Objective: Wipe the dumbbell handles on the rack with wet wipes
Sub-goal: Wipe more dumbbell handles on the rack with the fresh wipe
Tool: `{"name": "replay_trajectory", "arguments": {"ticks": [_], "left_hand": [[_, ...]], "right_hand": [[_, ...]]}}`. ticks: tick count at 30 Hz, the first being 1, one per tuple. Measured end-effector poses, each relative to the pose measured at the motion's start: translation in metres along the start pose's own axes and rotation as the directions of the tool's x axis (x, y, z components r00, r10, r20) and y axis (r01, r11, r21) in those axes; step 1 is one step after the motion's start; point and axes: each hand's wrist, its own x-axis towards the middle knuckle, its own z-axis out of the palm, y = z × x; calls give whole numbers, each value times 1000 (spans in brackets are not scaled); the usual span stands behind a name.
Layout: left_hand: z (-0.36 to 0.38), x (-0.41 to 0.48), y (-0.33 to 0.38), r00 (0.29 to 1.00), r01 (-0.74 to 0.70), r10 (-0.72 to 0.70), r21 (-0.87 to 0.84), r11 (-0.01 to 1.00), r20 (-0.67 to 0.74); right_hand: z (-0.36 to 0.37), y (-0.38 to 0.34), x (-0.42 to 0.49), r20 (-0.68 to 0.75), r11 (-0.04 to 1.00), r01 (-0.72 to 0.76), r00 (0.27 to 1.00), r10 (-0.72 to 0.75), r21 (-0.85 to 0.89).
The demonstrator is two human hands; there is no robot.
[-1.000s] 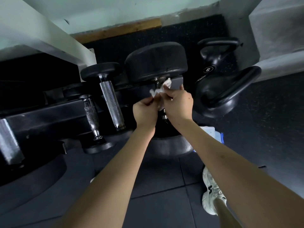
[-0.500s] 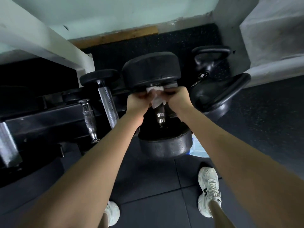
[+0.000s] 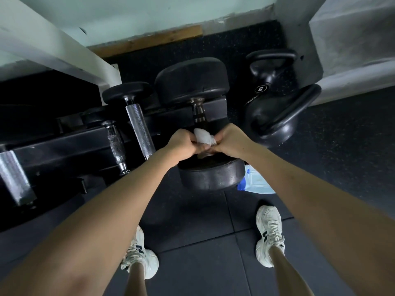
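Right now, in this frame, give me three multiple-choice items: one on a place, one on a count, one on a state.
1. Where does the wipe pack lie?
A. on the rack
B. on the floor by the big dumbbell's near head
C. on a kettlebell

2. How many kettlebells stand right of the rack?
A. two
B. four
C. none

3. What holds the wipe?
A. left hand alone
B. neither hand
C. both hands, around the handle

Answers:
1 B: the pack shows on the floor beside the big dumbbell.
2 A: a small kettlebell and a larger kettlebell.
3 C: the left hand and right hand pinch the wipe.
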Motion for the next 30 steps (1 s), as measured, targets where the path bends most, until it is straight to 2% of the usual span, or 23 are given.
{"name": "replay_trajectory", "arguments": {"ticks": [4, 7, 11, 13, 15, 17, 19, 25, 30], "left_hand": [[5, -1, 5, 993, 107, -93, 213, 971, -75], [8, -13, 9, 991, 119, -86, 357, 927, -106], [1, -30, 27, 999, 54, -44, 493, 868, -31], [-9, -43, 35, 997, 37, -62, 484, 874, 36], [-24, -55, 36, 995, 20, -52, 344, 939, 83], [-40, -74, 37, 997, 28, -30, 40, 999, 67], [-50, -99, 45, 999, 2, 4, -177, 984, 33], [-62, -181, 72, 987, -10, -49, -357, 934, -156], [-67, -268, 104, 958, -69, -59, -429, 901, -279]], "right_hand": [[7, -7, -6, -97, 993, -95, 991, 89, -67], [9, -10, -15, -138, 987, -127, 984, 113, -95], [6, -25, -32, -47, 972, -94, 995, 86, -215], [-2, -35, -42, 11, 972, -71, 997, 75, -226], [-17, -42, -56, 63, 992, -26, 997, 34, -123], [-34, -45, -71, 8, 997, -2, 1000, 2, 76], [-46, -46, -93, -80, 976, 23, 997, -6, 215], [-73, -68, -170, -157, 923, 84, 987, -26, 376], [-114, -98, -229, -157, 947, 223, 969, -189, 233]]}}
